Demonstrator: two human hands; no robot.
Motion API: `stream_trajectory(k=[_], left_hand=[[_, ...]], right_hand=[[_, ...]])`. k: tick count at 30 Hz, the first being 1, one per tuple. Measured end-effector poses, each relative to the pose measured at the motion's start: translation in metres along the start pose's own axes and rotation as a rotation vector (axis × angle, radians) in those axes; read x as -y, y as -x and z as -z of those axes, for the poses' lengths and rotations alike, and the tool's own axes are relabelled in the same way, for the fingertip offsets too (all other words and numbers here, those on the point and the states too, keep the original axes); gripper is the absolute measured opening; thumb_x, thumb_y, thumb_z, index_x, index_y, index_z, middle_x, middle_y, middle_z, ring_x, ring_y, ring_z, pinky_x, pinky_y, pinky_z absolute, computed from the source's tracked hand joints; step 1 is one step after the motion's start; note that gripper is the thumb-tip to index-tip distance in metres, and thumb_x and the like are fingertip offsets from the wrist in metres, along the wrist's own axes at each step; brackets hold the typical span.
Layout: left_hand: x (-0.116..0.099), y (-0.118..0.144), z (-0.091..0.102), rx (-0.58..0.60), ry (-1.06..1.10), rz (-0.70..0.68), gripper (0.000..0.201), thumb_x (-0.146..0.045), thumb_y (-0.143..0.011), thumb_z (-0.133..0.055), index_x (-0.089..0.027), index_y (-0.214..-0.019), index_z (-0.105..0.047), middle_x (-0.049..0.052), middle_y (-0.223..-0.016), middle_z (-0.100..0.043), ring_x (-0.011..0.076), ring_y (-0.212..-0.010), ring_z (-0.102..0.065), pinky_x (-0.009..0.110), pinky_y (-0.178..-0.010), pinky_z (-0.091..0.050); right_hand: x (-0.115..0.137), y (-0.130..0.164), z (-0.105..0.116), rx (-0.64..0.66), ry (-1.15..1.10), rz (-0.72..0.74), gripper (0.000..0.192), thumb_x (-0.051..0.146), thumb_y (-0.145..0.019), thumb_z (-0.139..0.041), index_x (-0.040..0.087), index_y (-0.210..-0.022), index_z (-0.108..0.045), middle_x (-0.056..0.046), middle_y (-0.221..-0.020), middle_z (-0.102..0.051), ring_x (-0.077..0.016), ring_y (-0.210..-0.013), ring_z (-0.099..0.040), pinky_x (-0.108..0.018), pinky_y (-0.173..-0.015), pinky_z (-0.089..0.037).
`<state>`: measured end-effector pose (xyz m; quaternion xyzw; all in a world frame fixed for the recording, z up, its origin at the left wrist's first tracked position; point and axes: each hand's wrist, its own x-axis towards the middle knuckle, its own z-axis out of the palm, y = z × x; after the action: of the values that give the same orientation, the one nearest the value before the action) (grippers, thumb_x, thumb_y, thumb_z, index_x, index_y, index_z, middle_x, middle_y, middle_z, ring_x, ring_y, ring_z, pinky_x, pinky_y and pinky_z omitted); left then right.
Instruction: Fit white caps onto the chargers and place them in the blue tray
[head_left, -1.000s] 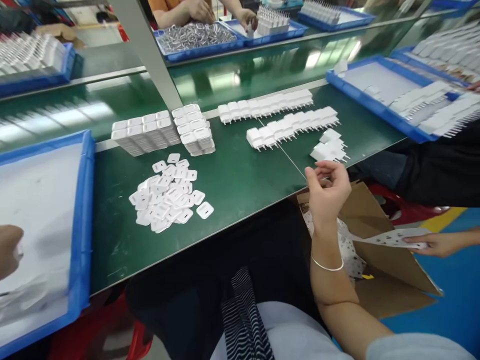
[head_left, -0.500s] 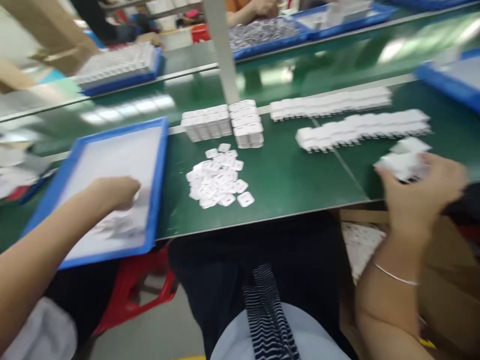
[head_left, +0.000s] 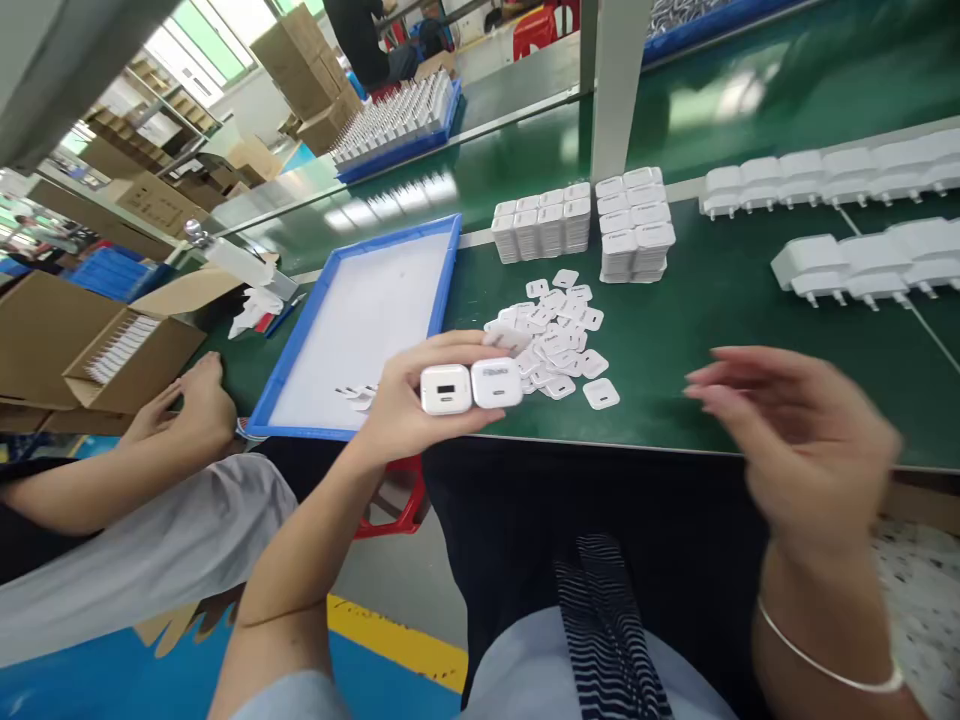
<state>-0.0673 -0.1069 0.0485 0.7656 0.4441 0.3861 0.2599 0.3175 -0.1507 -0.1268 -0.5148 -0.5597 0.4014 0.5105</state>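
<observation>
My left hand grips two white chargers side by side, their port faces toward me, just over the near edge of the green table. My right hand hovers to the right with fingers spread and holds nothing; it is blurred. A pile of small white sticker-like pieces lies on the table just beyond the chargers. A blue tray with a white liner sits to the left, a few small parts near its front edge.
Two blocks of stacked white chargers stand behind the pile. Rows of chargers with prongs lie at the right. A co-worker's hand rests at the table's left by open cardboard boxes. A grey post rises behind.
The view swung left. My left hand came from the blue tray to the table's front edge with two chargers in it. My right hand opened and moved in from the right.
</observation>
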Motion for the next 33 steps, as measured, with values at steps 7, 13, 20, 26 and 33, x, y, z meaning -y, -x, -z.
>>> stream_trajectory(k=[7,13,20,26,33], left_hand=[[-0.016,0.004,-0.031,0.145,0.134,-0.015,0.052,-0.017,-0.069,-0.090,-0.029,-0.118,-0.077,0.010,-0.119,-0.078,0.0281,-0.110,-0.075,0.040,-0.096,-0.064],[-0.020,0.015,-0.045,0.134,0.174,0.114,0.048,-0.016,-0.068,-0.091,-0.028,-0.113,-0.079,0.009,-0.117,-0.078,0.0262,-0.107,-0.076,0.039,-0.096,-0.064],[-0.017,0.026,-0.057,0.149,0.057,0.054,0.043,-0.016,-0.077,-0.083,-0.025,-0.118,-0.075,0.011,-0.123,-0.077,0.0261,-0.117,-0.073,0.038,-0.100,-0.062],[-0.011,0.033,-0.079,-0.144,-0.047,-0.027,0.046,-0.014,-0.081,-0.080,-0.021,-0.126,-0.071,0.013,-0.138,-0.069,0.0255,-0.124,-0.070,0.040,-0.107,-0.059],[-0.011,0.033,-0.096,-0.265,-0.088,-0.088,0.044,-0.020,-0.085,-0.078,-0.021,-0.129,-0.068,0.011,-0.137,-0.070,0.0245,-0.122,-0.070,0.039,-0.103,-0.061]], right_hand=[[0.132,-0.059,-0.153,0.233,-0.377,-0.016,0.023,0.043,-0.088,-0.077,0.028,-0.105,-0.077,-0.006,-0.104,-0.077,-0.0219,-0.085,-0.073,-0.032,-0.062,-0.060],[0.109,-0.041,-0.133,0.159,-0.296,0.072,0.010,0.029,-0.091,-0.075,0.028,-0.100,-0.078,-0.001,-0.096,-0.079,-0.0166,-0.074,-0.071,-0.028,-0.057,-0.058],[0.117,-0.043,-0.115,0.145,-0.046,0.268,0.020,0.012,-0.089,-0.073,0.029,-0.098,-0.078,0.000,-0.091,-0.079,-0.0174,-0.074,-0.073,-0.033,-0.070,-0.064],[0.135,-0.016,-0.116,0.097,-0.422,-0.136,0.029,0.011,-0.086,-0.078,0.029,-0.109,-0.079,0.003,-0.072,-0.077,-0.0148,-0.056,-0.072,-0.027,-0.053,-0.064],[0.138,-0.005,-0.139,0.230,-0.700,-0.303,0.025,0.013,-0.083,-0.081,0.026,-0.104,-0.080,0.003,-0.066,-0.076,-0.0150,-0.051,-0.072,-0.024,-0.047,-0.063]])
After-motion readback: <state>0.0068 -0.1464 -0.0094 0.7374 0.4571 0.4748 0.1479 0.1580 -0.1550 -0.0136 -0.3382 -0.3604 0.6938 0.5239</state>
